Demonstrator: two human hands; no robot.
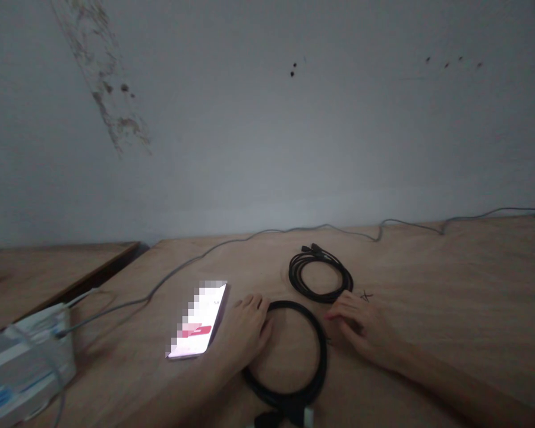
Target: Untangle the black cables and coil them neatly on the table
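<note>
Two coiled black cables lie on the wooden table. The nearer one is a thick cable (324, 351) whose plug ends sit at the bottom edge of the view, one with a pale tip. My left hand (249, 330) rests palm down over its upper left side, fingers loosely bent and thumb apart. Behind it is a thinner cable (294, 279) with its black connectors on top. At this coil's lower right edge lies my right hand (361, 327), slightly curled, thumb and fingers apart. Nothing shows inside either hand. A small black twist tie (366, 295) lies beyond my right knuckles.
A lit phone (205, 321) lies left of my left hand. At the far left stands a white box-like device (66, 351) with cords. A thin grey cord (182, 268) runs from it along the back of the table (472, 285), below the stained wall (267, 148).
</note>
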